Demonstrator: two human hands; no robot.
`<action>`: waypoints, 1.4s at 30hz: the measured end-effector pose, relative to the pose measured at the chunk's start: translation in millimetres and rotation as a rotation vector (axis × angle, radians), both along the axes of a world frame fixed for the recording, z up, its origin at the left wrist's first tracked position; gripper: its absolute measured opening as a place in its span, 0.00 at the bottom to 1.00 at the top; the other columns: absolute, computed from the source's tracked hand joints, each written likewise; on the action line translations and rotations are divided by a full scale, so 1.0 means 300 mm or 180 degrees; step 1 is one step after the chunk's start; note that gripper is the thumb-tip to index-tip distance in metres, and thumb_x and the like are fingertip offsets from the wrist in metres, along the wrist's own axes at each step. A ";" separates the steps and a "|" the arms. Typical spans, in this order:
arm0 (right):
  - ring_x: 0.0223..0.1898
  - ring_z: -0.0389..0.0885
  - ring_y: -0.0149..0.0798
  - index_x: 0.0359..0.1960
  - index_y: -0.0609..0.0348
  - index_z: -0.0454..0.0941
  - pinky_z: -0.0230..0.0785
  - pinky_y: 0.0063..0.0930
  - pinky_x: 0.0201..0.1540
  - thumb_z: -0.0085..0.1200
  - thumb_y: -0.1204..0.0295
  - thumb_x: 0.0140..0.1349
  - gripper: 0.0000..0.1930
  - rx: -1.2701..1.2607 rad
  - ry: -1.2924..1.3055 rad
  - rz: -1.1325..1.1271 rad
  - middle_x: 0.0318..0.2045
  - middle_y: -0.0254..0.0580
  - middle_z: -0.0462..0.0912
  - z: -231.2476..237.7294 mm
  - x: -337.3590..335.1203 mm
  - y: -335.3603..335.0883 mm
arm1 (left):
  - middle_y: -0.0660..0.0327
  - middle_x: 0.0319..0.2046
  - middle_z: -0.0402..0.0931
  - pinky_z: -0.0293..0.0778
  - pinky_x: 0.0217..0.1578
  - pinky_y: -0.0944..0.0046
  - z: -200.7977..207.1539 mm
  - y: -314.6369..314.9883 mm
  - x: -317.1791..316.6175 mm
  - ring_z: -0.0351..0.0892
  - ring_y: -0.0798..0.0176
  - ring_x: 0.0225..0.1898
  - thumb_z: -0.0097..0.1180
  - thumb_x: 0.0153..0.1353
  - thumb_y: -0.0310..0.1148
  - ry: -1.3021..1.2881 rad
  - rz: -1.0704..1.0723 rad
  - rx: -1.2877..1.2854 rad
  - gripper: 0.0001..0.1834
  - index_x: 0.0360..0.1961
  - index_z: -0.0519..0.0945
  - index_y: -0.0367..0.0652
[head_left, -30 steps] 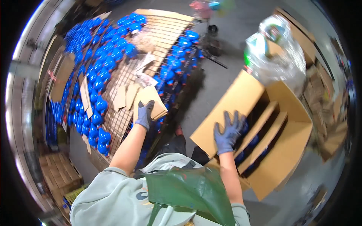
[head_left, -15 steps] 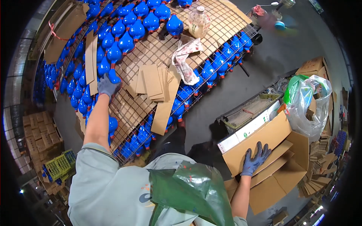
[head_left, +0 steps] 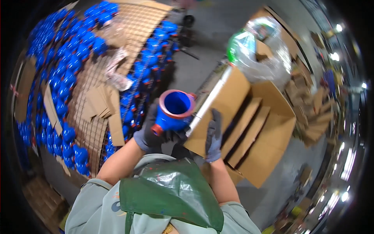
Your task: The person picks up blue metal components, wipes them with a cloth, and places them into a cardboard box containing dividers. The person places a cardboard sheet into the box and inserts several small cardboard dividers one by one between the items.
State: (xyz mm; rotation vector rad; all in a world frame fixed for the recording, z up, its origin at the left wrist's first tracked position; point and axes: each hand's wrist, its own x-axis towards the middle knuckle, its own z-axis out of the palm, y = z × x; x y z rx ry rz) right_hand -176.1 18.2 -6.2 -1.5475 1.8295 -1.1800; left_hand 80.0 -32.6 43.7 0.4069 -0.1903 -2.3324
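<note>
My gloved left hand [head_left: 150, 130] is closed round a blue metal housing [head_left: 170, 121], which looks like a water meter body. Its round mouth has a reddish rim and faces up, and a red-ended pipe stub points toward me. Part of the left fingers is hidden beneath it. My gloved right hand [head_left: 213, 136] rests against the near flap of an open cardboard carton [head_left: 278, 134], fingers stretched out and nothing in them. Upright cardboard dividers [head_left: 249, 134] stand inside the carton.
At left, a wire-mesh rack [head_left: 91, 144] carries many similar blue housings [head_left: 68, 134], loose cardboard pieces [head_left: 97, 101] and a stained cloth [head_left: 117, 72]. Beyond the carton is a clear plastic bag [head_left: 272, 58]. Flattened cardboard [head_left: 313, 113] is piled at right.
My left hand has lifted a blue housing off the rack and brought it in front of me, beside the carton. My right hand has shifted along the flap. The view has swung right.
</note>
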 end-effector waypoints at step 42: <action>0.55 0.78 0.55 0.62 0.60 0.68 0.71 0.54 0.60 0.52 0.33 0.60 0.43 0.4136 -0.6101 0.2251 0.55 0.50 0.79 -0.172 1.179 0.220 | 0.48 0.61 0.72 0.69 0.61 0.49 -0.173 0.962 1.169 0.73 0.45 0.60 0.64 0.58 0.58 -0.7756 0.1103 0.1751 0.44 0.67 0.67 0.38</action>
